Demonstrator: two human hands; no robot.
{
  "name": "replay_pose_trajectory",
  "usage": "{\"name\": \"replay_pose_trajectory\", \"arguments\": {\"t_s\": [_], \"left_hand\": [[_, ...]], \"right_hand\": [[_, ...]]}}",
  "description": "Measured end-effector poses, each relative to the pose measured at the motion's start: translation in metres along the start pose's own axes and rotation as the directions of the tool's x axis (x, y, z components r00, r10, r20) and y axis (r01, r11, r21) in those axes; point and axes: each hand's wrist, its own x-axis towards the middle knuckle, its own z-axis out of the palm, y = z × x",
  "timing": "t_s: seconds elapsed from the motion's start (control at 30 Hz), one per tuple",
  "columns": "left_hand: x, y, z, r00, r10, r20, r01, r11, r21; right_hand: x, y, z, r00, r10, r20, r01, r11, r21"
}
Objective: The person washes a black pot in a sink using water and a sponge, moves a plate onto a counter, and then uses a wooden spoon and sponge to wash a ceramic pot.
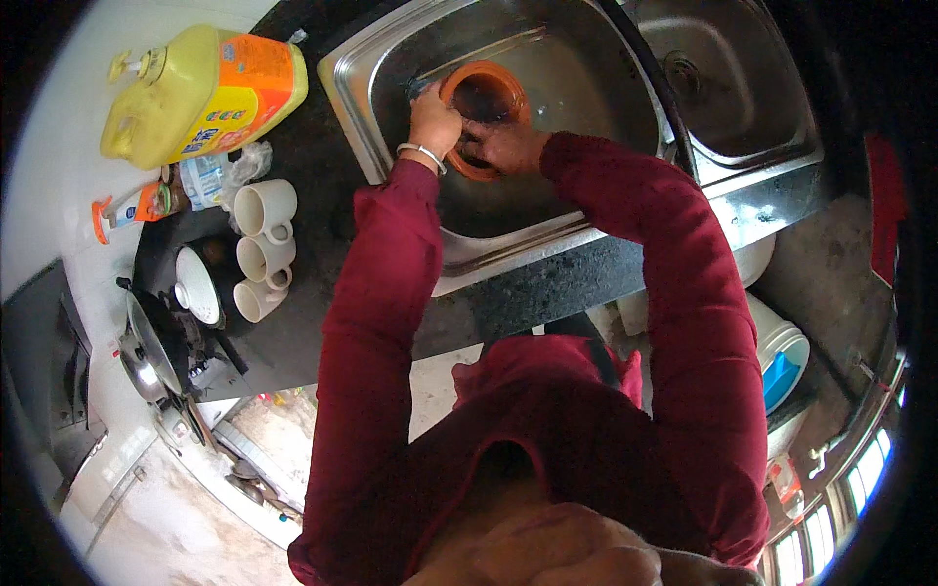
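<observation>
Pot, orange, sits near the left edge of the sink. Left hand grips its left rim; right hand's fingers dip inside, spread hidden.

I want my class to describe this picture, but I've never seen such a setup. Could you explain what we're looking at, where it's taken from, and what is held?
There is no robot here, just a person's bare hands. The one picture comes from a wide fisheye camera on the person's head, looking down, so straight edges bend near its rim. Its left is the person's left.

The left hand grips the side of an orange bowl in a metal sink. The right hand reaches over the bowl's opening; its fingertips are hard to make out.

On the dark counter, to the left, are a yellow bottle, three pale mugs and a white lid.
</observation>
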Motion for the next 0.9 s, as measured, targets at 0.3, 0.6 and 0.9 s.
{"name": "replay_pose_trajectory", "arguments": {"t_s": [0.3,0.6,0.9], "left_hand": [[0.001,-0.011,0.02,1.0,0.007,-0.003,-0.007,1.0,-0.003],[-0.001,-0.003,0.026,0.984,0.149,-0.1,-0.136,0.983,0.126],[-0.006,-0.002,0.012,0.987,0.121,-0.104,-0.115,0.991,0.064]], "right_hand": [[0.03,-0.017,-0.02,0.832,0.526,0.175,-0.424,0.807,-0.41],[0.041,0.002,-0.024,0.781,0.575,0.245,-0.62,0.761,0.189],[0.045,0.016,-0.016,0.67,0.443,0.595,-0.734,0.279,0.619]]}}
